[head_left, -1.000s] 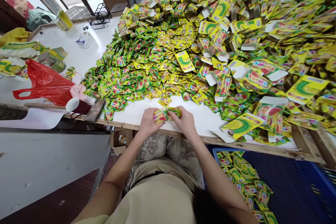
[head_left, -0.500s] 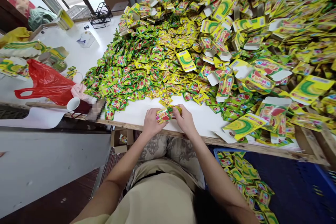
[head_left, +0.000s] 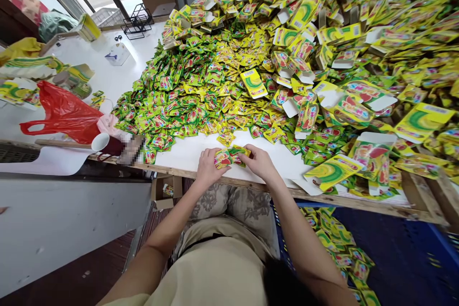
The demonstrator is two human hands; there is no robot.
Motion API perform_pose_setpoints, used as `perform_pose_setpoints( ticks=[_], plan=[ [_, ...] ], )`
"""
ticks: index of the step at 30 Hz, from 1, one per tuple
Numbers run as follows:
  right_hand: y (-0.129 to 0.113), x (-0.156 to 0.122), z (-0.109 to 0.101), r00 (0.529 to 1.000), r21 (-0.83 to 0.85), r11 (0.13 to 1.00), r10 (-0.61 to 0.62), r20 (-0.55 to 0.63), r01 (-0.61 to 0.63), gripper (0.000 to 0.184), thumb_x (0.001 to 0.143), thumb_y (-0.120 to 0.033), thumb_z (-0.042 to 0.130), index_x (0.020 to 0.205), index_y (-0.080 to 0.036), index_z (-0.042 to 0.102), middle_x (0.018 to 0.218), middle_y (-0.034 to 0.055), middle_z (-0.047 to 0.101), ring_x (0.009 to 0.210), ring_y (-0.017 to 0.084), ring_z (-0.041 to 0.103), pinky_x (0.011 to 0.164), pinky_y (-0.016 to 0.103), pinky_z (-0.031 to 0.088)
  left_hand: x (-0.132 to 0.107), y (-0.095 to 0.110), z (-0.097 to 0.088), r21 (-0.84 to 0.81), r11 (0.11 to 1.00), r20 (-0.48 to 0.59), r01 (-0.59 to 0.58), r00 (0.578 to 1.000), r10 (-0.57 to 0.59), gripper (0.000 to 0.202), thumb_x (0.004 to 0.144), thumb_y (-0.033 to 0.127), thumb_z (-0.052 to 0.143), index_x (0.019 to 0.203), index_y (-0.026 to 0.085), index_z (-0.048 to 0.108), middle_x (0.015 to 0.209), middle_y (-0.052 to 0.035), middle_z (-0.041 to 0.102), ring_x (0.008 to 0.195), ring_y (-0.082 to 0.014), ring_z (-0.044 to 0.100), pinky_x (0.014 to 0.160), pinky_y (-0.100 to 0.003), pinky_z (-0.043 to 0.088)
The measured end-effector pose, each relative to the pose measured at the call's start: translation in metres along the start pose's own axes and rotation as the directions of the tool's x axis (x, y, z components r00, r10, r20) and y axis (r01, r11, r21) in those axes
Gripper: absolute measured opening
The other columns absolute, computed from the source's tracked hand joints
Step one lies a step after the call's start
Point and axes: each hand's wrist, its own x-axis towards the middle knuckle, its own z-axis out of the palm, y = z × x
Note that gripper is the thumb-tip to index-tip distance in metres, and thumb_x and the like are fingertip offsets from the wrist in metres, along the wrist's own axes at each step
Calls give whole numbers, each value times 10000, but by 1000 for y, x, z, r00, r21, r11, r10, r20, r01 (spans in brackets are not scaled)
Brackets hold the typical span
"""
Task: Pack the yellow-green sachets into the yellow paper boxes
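My left hand [head_left: 211, 168] is closed around a small yellow and green box [head_left: 223, 158] with a red fruit print, low over the table's front edge. At its right end are small green and yellow sachets [head_left: 237, 152]. My right hand [head_left: 260, 162] pinches them with thumb and fingertips; whether they are partly inside the box I cannot tell. Just beyond my hands begins a heap of green sachets [head_left: 168, 105] and yellow sachets [head_left: 247, 50]. One flat yellow box [head_left: 254, 83] lies on the heap.
Boxes [head_left: 304, 9] pile up behind and to the right. A red plastic bag [head_left: 68, 112] and a cup [head_left: 103, 143] stand left, near a black wire rack [head_left: 138, 21]. Below the table are a cardboard box [head_left: 165, 205] and a blue crate [head_left: 394, 248] with filled packs.
My right hand has shifted slightly right and its fingers have loosened from the box's end, showing more of the sachets. My left hand keeps its hold on the box.
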Motion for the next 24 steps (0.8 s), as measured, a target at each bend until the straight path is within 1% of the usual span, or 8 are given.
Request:
perform_pose_setpoints(
  ticks=[3, 6, 9, 14, 17, 19, 21, 24],
  plan=[
    [0, -1, -1, 998, 55, 997, -63, 17, 62, 234, 776, -400, 549, 907, -218, 615, 629, -22, 570, 553, 143, 484, 539, 255, 356, 0, 0, -1, -7, 1000, -2, -16, 1000, 16, 591, 642, 366, 774, 1144, 205, 508, 1069, -75, 546, 1017, -253, 488, 889, -389, 424],
    [1, 1, -1, 998, 70, 995, -67, 6, 66, 233, 757, -442, 581, 774, -210, 602, 583, -27, 541, 536, 136, 463, 518, 250, 338, -1, 2, -1, -19, 999, 13, -46, 999, 47, 591, 642, 377, 774, 1143, 206, 512, 1064, -75, 545, 1013, -252, 492, 885, -388, 425],
    [1, 4, 3, 999, 68, 997, -40, -24, 41, 318, 722, -510, 617, 658, -205, 554, 541, -31, 514, 525, 132, 448, 501, 243, 316, -1, 3, -1, -24, 998, 33, -57, 998, 58, 605, 639, 400, 774, 1145, 203, 507, 1068, -80, 543, 1020, -256, 493, 889, -395, 424],
    [0, 7, 7, 998, 80, 996, -47, -31, 50, 371, 718, -556, 622, 636, -204, 537, 537, -34, 509, 530, 129, 434, 510, 246, 307, 1, 1, -4, -106, 994, 130, -17, 991, 31, 659, 625, 457, 770, 1169, 202, 498, 1115, -94, 544, 1063, -264, 505, 916, -399, 418],
    [-1, 10, 2, 988, 86, 985, -152, 20, 150, 320, 791, -506, 561, 687, -204, 570, 621, -8, 548, 583, 141, 459, 547, 255, 334, 7, 1, -10, -138, 990, 210, 29, 978, 0, 654, 630, 459, 763, 1174, 207, 501, 1142, -92, 573, 1085, -272, 527, 930, -401, 402],
    [-2, 14, -3, 970, 88, 969, -236, 55, 230, 267, 830, -446, 521, 751, -204, 601, 722, 22, 583, 650, 158, 496, 586, 264, 363, 12, 4, -13, -155, 985, 231, 78, 972, -41, 593, 616, 435, 775, 1113, 216, 535, 1080, -63, 618, 1023, -264, 566, 904, -386, 404],
    [-3, 20, -7, 954, 70, 956, -289, 78, 284, 216, 838, -390, 513, 801, -204, 615, 783, 41, 591, 683, 167, 514, 610, 274, 379, 15, 6, -13, -205, 969, 234, 139, 968, -90, 505, 607, 411, 780, 1023, 226, 562, 976, -19, 645, 910, -232, 595, 827, -343, 422],
    [-8, 28, -6, 945, -47, 946, -317, 84, 321, 138, 799, -333, 568, 767, -203, 597, 749, 37, 564, 655, 170, 501, 613, 284, 371, 18, 8, -10, -304, 931, 231, 200, 964, -132, 421, 618, 396, 766, 938, 219, 558, 863, 23, 629, 790, -178, 578, 708, -276, 414]
  ],
)
